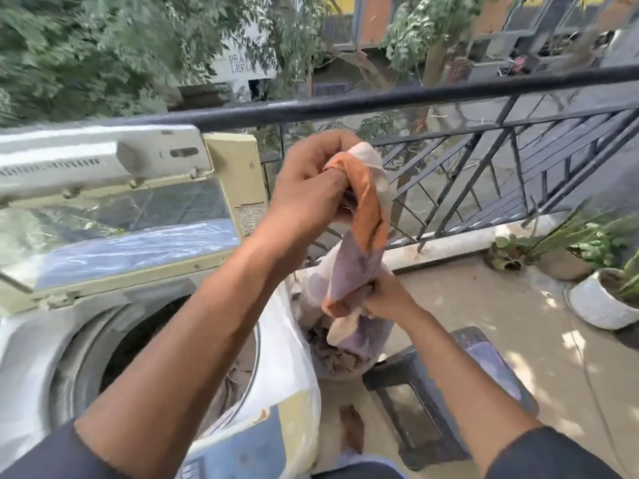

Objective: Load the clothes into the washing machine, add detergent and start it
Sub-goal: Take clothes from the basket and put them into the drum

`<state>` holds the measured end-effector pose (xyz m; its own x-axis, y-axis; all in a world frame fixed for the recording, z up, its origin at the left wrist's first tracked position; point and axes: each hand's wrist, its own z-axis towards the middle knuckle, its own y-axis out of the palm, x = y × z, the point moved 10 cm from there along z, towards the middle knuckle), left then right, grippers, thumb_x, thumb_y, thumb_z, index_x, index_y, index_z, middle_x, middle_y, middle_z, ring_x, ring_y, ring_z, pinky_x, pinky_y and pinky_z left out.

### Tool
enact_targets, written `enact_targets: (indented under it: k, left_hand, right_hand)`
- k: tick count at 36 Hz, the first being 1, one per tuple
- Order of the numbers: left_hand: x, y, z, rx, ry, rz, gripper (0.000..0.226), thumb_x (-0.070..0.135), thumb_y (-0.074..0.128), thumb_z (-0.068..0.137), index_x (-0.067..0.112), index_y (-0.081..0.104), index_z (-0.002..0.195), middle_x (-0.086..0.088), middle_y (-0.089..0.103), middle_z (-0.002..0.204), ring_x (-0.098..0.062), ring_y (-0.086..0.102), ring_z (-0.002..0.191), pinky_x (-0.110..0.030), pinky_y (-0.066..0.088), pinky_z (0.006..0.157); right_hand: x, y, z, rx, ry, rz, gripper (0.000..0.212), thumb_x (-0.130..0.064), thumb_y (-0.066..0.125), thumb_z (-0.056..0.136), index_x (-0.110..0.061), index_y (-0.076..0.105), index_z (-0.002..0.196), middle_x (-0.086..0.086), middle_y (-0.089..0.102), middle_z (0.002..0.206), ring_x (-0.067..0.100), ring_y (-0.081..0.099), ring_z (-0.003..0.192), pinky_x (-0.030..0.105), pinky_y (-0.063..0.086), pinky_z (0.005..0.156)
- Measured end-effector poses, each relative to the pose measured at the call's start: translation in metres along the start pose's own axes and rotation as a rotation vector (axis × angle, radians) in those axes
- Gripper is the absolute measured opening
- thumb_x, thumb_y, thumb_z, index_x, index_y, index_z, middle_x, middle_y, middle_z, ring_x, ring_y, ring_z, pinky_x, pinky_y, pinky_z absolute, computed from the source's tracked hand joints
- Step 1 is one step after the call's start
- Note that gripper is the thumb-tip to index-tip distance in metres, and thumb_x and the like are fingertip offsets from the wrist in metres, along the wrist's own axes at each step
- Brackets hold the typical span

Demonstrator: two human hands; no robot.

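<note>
Orange-and-purple cloth [359,236], gripped by left hand [311,188] and right hand [383,299], could drop beside the washer [103,340] at 8 o'clock.

Balcony floor [484,326]: pale concrete, sun-dappled. Standing on it: top-loading washing machine [45,357], left; dark low stool [432,402] beside it; what looks like a sack of clothes [345,354] between them; white planter [598,305] and further potted plants [553,247] by the railing.

Home balcony: railing [415,95], potted plants [601,299].
</note>
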<state>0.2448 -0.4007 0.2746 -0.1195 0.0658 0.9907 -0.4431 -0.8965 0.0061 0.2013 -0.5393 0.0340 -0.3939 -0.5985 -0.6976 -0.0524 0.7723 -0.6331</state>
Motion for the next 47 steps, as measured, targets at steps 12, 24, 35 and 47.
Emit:
enact_targets:
  k: [12,24,35,47]
  left_hand:
    - [-0.103,-0.080,-0.034,0.405,-0.087,0.780,0.066,0.024,0.070,0.078,0.037,0.048,0.139,0.006,0.068,0.115,-0.021,0.066,0.088,-0.037,0.048,0.073]
    - [-0.193,-0.016,-0.081,-0.499,-0.428,0.792,0.146,0.041,0.099,0.067,0.051,-0.013,0.161,0.024,-0.002,0.169,0.003,0.005,0.155,-0.022,0.013,0.124]
    - [-0.161,0.022,-0.015,-0.165,-0.130,0.555,0.164,0.068,0.095,0.053,0.034,-0.018,0.166,0.015,-0.010,0.176,-0.002,-0.004,0.162,-0.037,0.009,0.132]
    - [-0.191,-0.017,0.010,0.345,-0.240,0.254,0.012,0.032,0.069,0.085,0.025,0.072,0.094,-0.001,0.077,0.085,-0.016,0.068,0.079,-0.036,0.058,0.067]
  right_hand:
    - [0.009,-0.081,0.023,0.107,-0.059,-0.084,0.007,-0.022,0.046,0.061,-0.023,0.051,0.057,0.009,0.061,0.068,0.026,0.063,0.077,0.035,0.038,0.055]
    - [-0.042,-0.170,0.020,0.372,-0.125,-0.140,0.024,-0.027,0.048,0.069,-0.005,0.054,0.061,0.012,0.048,0.056,0.030,0.039,0.064,0.041,0.042,0.058]
    - [-0.090,-0.134,0.004,0.316,-0.214,-0.208,0.012,-0.018,0.057,0.073,-0.014,0.054,0.061,0.007,0.033,0.053,0.033,0.032,0.055,0.037,0.031,0.049]
    - [-0.143,-0.114,-0.033,0.111,-0.642,0.135,0.026,-0.011,0.060,0.082,-0.023,0.073,0.102,0.000,0.067,0.090,0.018,0.065,0.083,0.040,0.052,0.073]
